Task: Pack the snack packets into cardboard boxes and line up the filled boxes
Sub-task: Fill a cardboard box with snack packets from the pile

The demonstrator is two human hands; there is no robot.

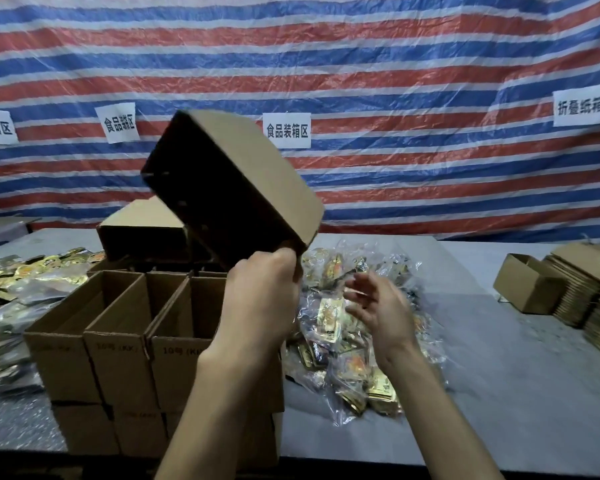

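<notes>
Empty cardboard box point(257, 168): raised above the counter point(499, 375) and tilted, dark open mouth turned left. The left hand point(262, 289) grips its lower corner, probably to set it beside the row of open boxes point(118, 358). Right hand point(378, 306): slack, fingers spread, holding nothing, poised over the bagged snack packets point(329, 317), likely ready to scoop some. Flattened cartons point(575, 289): stacked far right.
</notes>
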